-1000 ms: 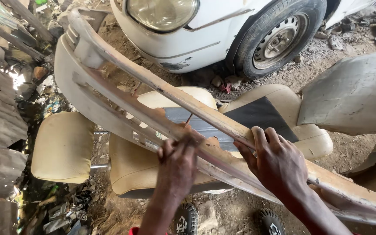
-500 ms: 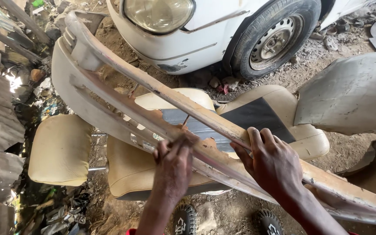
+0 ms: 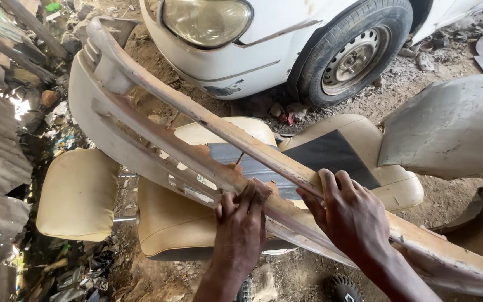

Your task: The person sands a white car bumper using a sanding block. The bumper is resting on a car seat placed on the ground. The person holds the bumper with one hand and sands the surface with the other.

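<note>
Seat headrest (image 3: 76, 193): tan padded block at lower left of the frame, on two metal posts, lying on the dirt.
Car seat (image 3: 180, 218): tan, laid flat under the work at centre; we read it as a soft rest for the panel.
Bumper cover (image 3: 141, 120): long pale moulding running from upper left of the frame down to the lower right corner, propped across the seat. Surface is patchy, tan filler over white and pinkish paint.
Handling, bumper: we judge it light for its length, thin-walled, springy rather than stiff, likely to twist if lifted by one end. Dusty, so not slippery. Best taken along the thick upper rail, hands well apart, near the middle.
Left hand (image 3: 241, 223): lower centre, fingers flat and together, pressing a small reddish-brown abrasive pad (image 3: 259, 189) onto the bumper's rail.
Right hand (image 3: 350, 215): just right of the left one, fingers curled over the rail's top edge, clamping the bumper down; nothing else held.
White car (image 3: 236, 50): top centre, headlamp and front wheel in view, well apart from the work.
Grey panel (image 3: 454, 126): right edge, loose, dusty body part beside the seat.
</note>
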